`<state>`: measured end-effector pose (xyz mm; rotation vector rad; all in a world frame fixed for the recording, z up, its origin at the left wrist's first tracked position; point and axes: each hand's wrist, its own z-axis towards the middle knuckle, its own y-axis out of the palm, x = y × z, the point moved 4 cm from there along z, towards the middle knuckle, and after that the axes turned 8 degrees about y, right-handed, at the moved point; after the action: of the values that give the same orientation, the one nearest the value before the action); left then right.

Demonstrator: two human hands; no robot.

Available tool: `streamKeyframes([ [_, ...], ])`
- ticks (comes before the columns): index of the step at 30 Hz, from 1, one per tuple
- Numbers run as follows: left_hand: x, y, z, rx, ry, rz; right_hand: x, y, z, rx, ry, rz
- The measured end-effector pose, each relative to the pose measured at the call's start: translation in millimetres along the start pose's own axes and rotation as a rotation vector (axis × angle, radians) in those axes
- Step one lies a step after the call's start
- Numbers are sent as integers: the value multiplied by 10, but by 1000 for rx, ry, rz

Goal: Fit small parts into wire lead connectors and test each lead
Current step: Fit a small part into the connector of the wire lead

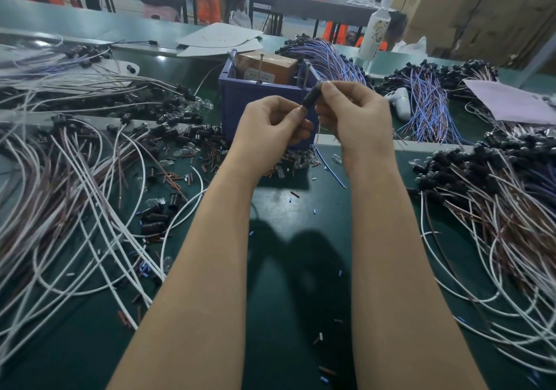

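Nearest me, the green bench is littered with snipped bits. White and brown leads sprawl in heaps on the near left and near right of the blue bin.

Just in front of that bin both hands are raised together. The left hand pinches the lower end of a black connector between thumb and curled fingers. The right hand pinches its upper end, so the connector sits tilted between the two sets of fingertips. A thin lead trails down between the wrists.

Inside the bin sits a brown box. Behind and right of the bin lie blue and purple leads, and a bottle stands farther back.
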<state>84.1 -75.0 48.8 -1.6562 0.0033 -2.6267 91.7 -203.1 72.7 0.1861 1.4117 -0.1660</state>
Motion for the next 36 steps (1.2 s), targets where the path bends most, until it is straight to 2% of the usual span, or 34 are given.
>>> streamKeyframes([
  [5, -12, -3, 2, 12, 14, 10, 54, 53, 10, -107, 80, 25],
  [8, -24, -14, 5, 20, 17, 26, 55, 101, -19, -162, 68, -8],
  [24, -85, -29, -12, 48, -113, -76, 50, 91, -7, -138, 16, -104],
  [36, -135, -31, -37, -5, -146, -105, 60, 61, 18, -64, -18, -116],
])
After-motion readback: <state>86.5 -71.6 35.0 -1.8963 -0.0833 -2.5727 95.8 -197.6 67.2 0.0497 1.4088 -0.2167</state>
